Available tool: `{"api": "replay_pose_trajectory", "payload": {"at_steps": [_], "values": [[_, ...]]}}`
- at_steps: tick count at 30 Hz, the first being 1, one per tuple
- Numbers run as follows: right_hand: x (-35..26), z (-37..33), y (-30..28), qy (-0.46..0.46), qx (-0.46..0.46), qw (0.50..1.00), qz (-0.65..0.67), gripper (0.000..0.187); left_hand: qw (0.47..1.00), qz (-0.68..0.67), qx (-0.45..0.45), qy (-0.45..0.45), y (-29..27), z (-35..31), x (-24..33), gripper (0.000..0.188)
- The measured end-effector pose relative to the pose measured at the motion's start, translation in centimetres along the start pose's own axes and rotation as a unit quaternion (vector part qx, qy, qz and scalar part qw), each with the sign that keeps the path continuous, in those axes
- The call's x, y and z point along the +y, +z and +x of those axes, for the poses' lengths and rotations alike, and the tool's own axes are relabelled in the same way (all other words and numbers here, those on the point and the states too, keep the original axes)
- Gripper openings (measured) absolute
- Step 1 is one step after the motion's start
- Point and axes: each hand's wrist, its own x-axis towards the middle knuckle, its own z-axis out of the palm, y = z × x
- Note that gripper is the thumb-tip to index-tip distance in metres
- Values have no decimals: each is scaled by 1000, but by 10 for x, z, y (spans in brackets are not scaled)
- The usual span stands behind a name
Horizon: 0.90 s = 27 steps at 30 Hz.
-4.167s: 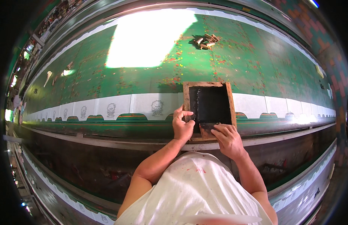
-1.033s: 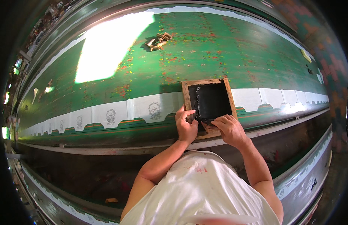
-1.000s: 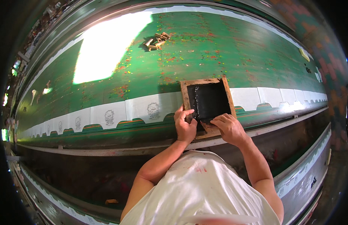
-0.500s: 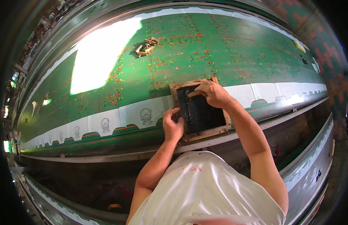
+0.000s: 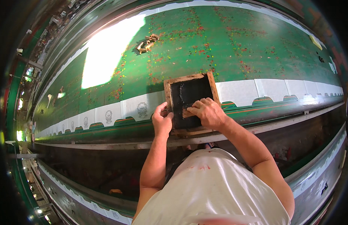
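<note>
Any slack in your left fingers (image 5: 160,108), holding the wooden frame (image 5: 167,91), could have let it shift; your right fingers (image 5: 199,105) pinched a scraper (image 5: 186,113).

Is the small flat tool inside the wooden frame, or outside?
Inside: the right hand holds the flat tool over the black surface, within the wooden frame.
</note>
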Motion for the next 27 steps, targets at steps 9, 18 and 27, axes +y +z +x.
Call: {"api": "replay_pose_trajectory", "payload": {"at_steps": [9,18,27], "values": [[-31,-47,3,1,-11,1000,24,55,999,-42,5,-2,4,-1,-13,59],[-31,-61,-14,48,-23,986,160,50,997,2,-14,81,7,-6,-36,56],[-18,-105,-8,269,190,912,246,44,986,8,9,164,14,-10,-28,58]]}}
